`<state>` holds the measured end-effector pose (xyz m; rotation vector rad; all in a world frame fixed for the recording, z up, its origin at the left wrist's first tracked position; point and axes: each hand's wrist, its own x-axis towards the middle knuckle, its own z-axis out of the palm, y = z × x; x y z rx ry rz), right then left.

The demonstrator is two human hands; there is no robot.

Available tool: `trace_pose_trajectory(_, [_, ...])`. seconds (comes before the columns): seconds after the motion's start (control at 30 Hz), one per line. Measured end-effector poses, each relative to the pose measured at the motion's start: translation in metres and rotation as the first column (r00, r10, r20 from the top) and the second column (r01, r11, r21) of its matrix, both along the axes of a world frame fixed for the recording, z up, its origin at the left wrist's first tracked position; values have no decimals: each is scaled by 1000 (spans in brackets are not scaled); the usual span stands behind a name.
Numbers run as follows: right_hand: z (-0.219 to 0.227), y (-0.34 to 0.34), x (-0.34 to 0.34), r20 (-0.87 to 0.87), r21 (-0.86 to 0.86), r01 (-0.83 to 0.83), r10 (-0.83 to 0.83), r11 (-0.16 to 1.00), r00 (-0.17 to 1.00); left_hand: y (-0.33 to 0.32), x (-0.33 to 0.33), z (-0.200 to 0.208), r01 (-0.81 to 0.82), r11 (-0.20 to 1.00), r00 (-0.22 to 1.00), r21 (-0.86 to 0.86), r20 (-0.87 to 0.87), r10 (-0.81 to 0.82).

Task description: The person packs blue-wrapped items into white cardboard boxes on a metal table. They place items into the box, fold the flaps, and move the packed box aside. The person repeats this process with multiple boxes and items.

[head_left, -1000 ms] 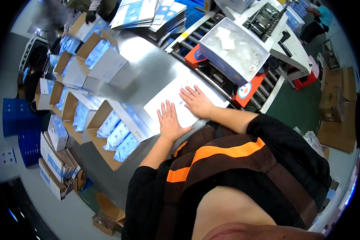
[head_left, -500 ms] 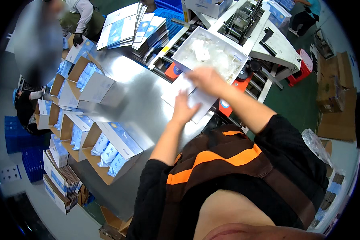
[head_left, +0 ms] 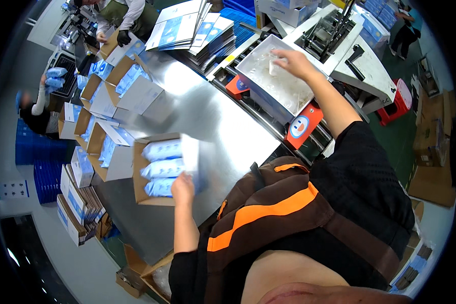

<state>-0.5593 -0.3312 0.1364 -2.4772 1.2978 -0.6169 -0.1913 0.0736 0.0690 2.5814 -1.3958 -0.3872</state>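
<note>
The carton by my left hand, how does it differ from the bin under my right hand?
The carton is brown inside; the bin is pale. The carton holds blue packs; the bin holds clear plastic pieces. Your left hand grips the carton's side; your right hand reaches over the bin. Both are open on top.

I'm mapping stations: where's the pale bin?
Head view, upper right of centre: the bin sits over the roller conveyor, under the right hand, beside the white machine.
</note>
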Motion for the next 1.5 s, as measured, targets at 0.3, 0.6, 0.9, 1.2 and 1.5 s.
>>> trace_pose_trajectory(0.3, [30,144,80,272,46,-494,465,868,842,-51,-81,51,-83,975,-3,-205,-979,-206])
trace_pose_trajectory(0.6, [49,88,110,409,560,-482,281,674,868,-79,-54,32,-210,978,126,-5,-992,22])
trace_pose_trajectory(0.9, [-24,-5,70,16,113,195,-198,974,980,-53,17,-38,-90,994,659,-66,-752,10])
trace_pose_trajectory(1.2, [-40,-8,66,-406,-3,236,-216,972,888,-63,16,-45,227,974,936,-4,-276,-219])
trace_pose_trajectory(1.5, [-27,-42,21,24,283,174,-188,943,982,-56,12,-29,175,984,947,24,-277,-162])
